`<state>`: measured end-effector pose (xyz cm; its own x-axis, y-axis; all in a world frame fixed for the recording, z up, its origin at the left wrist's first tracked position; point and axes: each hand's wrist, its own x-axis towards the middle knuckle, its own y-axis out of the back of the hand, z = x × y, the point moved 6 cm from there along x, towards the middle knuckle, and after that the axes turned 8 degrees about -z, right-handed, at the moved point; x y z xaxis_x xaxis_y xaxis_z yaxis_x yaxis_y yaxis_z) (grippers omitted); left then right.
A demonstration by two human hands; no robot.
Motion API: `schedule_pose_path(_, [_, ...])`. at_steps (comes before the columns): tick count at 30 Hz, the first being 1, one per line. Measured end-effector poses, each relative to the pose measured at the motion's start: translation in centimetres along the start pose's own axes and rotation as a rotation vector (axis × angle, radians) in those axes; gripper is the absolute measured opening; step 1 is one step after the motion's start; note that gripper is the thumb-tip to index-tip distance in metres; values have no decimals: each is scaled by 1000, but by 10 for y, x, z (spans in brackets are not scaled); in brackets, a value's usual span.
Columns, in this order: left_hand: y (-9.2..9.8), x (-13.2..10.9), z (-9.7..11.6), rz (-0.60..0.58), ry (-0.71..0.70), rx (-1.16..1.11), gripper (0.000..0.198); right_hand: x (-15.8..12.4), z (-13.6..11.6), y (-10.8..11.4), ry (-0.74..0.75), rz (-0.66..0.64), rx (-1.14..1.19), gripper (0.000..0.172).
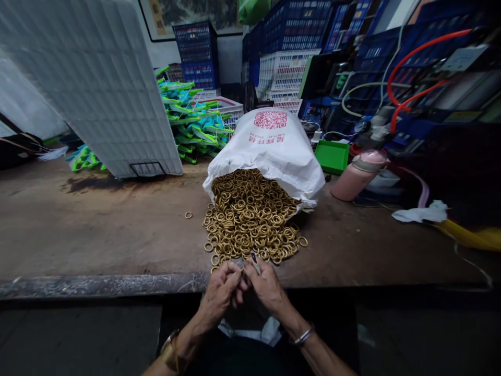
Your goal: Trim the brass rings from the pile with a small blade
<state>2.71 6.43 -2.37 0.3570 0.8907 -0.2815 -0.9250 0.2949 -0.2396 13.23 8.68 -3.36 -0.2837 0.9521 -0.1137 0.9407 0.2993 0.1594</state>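
Note:
My left hand (pixel 224 288) and my right hand (pixel 266 286) meet at the table's front edge, fingertips close together. Pinched in the left fingers is something small that I cannot make out. The right hand grips a small slim tool (pixel 255 262) with a dark tip and a paler body; its exact kind is unclear. Just beyond both hands lies a heap of brass-coloured rings (pixel 254 230). They spill from the mouth of a white woven sack (pixel 270 151) lying on its side, with red print on it.
One loose ring (pixel 188 214) lies left of the heap on the brown table (pixel 97 230). A pale ribbed panel (pixel 113 89) stands at left beside green and blue plastic pieces (pixel 195 125). At right are a green tray (pixel 332 156) and a pink bottle (pixel 358 176). Stacked crates (pixel 289 68) stand behind.

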Motion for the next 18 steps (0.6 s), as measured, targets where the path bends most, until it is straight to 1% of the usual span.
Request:
schedule_pose_path(2, [0, -1, 0, 9, 21, 8, 33, 1, -2, 1, 11, 25, -88, 27])
schedule_pose_path(4, [0, -1, 0, 1, 30, -6, 33, 1, -2, 2, 14, 33, -125, 27])
schedule_pose_path(7, [-1, -1, -1, -28, 22, -65, 33, 1, -4, 1, 23, 10, -110, 26])
schedule_pose_path(14, [-6, -3, -4, -81, 54, -269, 28, -2, -9, 4, 29, -12, -83, 27])
schedule_pose_path(18, [-9, -4, -3, -112, 52, -318, 25, -2, -7, 4, 13, -11, -37, 26])
